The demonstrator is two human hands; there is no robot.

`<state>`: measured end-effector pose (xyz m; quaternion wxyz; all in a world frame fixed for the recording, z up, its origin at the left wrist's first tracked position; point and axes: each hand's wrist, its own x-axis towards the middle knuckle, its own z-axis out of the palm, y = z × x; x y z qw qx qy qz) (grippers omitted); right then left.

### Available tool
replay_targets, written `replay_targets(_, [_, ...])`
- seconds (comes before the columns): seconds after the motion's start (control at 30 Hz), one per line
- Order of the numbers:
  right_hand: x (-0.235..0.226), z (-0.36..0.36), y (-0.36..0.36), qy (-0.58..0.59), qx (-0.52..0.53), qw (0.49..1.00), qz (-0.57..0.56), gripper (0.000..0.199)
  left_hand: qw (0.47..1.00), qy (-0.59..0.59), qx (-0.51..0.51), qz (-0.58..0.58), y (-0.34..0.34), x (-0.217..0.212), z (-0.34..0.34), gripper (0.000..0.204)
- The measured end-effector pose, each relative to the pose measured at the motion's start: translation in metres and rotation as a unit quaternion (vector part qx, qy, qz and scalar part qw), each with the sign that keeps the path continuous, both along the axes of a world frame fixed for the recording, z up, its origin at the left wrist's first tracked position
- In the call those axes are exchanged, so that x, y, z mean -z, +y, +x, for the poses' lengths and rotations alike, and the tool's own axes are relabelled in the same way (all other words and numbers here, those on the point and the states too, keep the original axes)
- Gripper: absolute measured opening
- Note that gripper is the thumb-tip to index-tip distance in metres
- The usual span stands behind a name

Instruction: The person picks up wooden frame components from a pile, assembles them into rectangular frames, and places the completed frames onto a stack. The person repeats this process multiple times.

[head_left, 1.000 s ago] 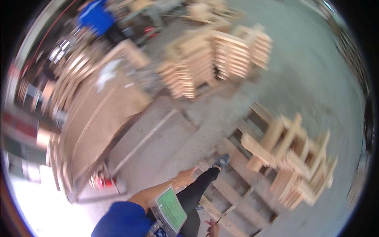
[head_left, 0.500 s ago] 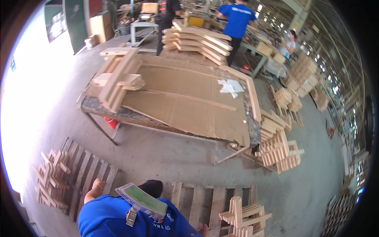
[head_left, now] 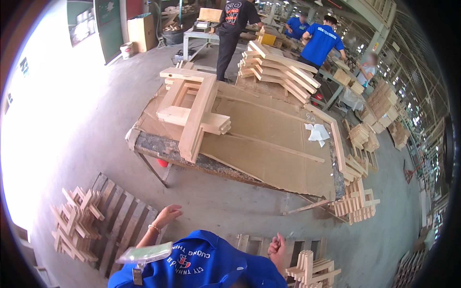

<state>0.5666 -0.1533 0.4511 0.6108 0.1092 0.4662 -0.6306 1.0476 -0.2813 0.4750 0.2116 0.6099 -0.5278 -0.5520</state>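
Note:
My left hand [head_left: 169, 214], with a bracelet at its wrist, reaches out in front of the table's near side. Its fingers are stretched and nothing is in them. Lower on the right, my right hand [head_left: 277, 247] is raised beside my body, fingers loosely bent and apart, holding nothing I can see. Neither hand touches the table. Ahead stands the cardboard-covered table [head_left: 269, 158], with a stack of joined wooden frames [head_left: 194, 122] on its left end. White scraps [head_left: 317, 133] lie near its right end, next to a long angled wooden piece [head_left: 337, 144].
Slatted pallets [head_left: 122, 216] lie on the floor at lower left, beside stacked wooden frames [head_left: 77, 223]. Another frame stack [head_left: 312, 270] stands at lower right, near my right hand. More frames [head_left: 355, 204] sit beyond the table's right corner. Several people work behind the table.
My left hand has risen and stretched forward, and my right hand has come up into fuller view. The table and frames now appear further right and lower in the picture.

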Motion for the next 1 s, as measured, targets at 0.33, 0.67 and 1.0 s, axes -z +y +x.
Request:
replay_targets(0.33, [-0.127, -0.03, -0.192, 0.057, -0.011, 0.969, -0.24, 0.025, 0.984, 0.148, 0.011, -0.103, -0.08, -0.081, -0.078, 0.036])
replay_targets(0.67, [-0.214, -0.11, -0.549, 0.314, -0.209, 0.899, -0.221, 0.028, 0.914, -0.082, -0.126, -0.377, -0.223, -0.062, -0.221, 0.031])
replay_targets(1.0, [-0.238, -0.088, -0.911, 0.373, -0.101, 0.892, -0.232, 0.06, 0.819, -0.354, -0.156, -0.424, -0.237, -0.016, -0.242, 0.041])
